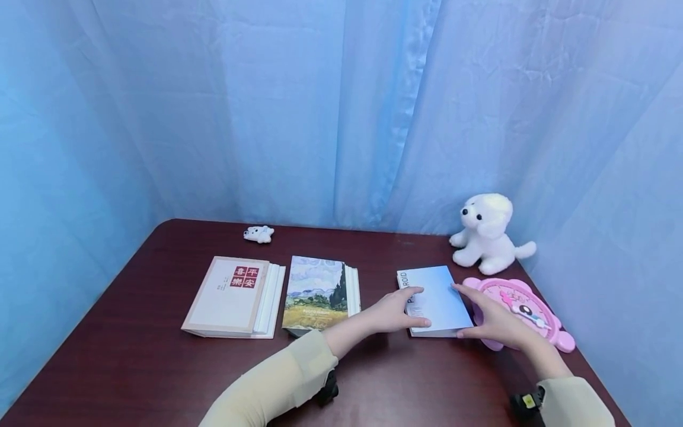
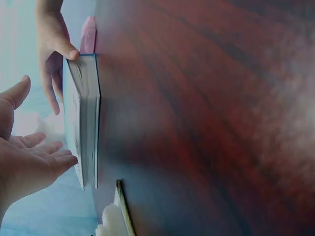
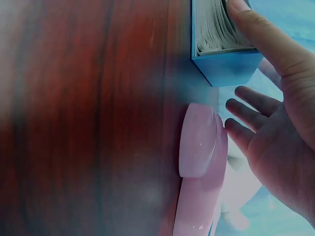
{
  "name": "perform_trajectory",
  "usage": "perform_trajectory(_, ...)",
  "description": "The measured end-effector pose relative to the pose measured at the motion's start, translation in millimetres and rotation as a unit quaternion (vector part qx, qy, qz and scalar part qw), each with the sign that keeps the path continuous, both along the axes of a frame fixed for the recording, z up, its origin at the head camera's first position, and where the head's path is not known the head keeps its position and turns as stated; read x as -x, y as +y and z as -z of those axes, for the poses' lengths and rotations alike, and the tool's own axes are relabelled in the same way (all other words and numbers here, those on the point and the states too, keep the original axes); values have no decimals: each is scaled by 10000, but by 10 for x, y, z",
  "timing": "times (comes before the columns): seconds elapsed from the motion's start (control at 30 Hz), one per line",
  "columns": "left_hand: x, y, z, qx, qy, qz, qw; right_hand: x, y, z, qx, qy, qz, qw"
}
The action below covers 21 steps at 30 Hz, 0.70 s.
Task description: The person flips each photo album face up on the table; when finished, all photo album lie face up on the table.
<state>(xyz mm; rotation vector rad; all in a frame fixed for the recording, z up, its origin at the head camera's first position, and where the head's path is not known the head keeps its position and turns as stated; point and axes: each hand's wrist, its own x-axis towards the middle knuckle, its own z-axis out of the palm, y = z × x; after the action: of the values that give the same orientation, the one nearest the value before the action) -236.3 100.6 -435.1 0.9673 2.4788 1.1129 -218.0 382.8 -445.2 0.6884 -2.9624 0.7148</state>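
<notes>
A light-blue gradient album [image 1: 439, 299] with dark lettering along its left side lies on the table, its page edges showing toward me. At its left side is my left hand [image 1: 397, 311], thumb and fingers spread, with fingertips close over the cover. My right hand [image 1: 498, 320] is at the album's right side, its thumb at the near right corner and its index finger at the far right edge. In the right wrist view that thumb [image 3: 266, 34] overlaps the page edges, while the other fingers [image 3: 246, 115] extend apart from the blue spine [image 3: 229, 69].
A pink clock [image 1: 525, 311] lies under and beside my right hand. Behind it sits a white plush dog [image 1: 488, 231]. Left of the album are a landscape-cover photo album [image 1: 316, 290] and a cream album [image 1: 226, 296] with red squares. A small plush dog [image 1: 259, 234] lies farther back.
</notes>
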Motion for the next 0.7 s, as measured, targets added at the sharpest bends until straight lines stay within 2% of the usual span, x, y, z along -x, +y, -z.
perform_trajectory(0.17, 39, 33, 38, 50, 50, 86, 9999, 10, -25, 2, -12, -418, 147, 9990)
perform_trajectory(0.27, 44, 48, 60, 169, 118, 111, 9997, 10, -29, 8, -33, -531, 162, 9985)
perform_trajectory(0.47, 56, 64, 73, 320, 356, 87, 9988, 3, -15, -4, 111, -427, 42, 9990)
perform_trajectory(0.7, 77, 20, 113, 275, 226, 17, 9994, -13, -29, -48, 249, -215, -93, 9994)
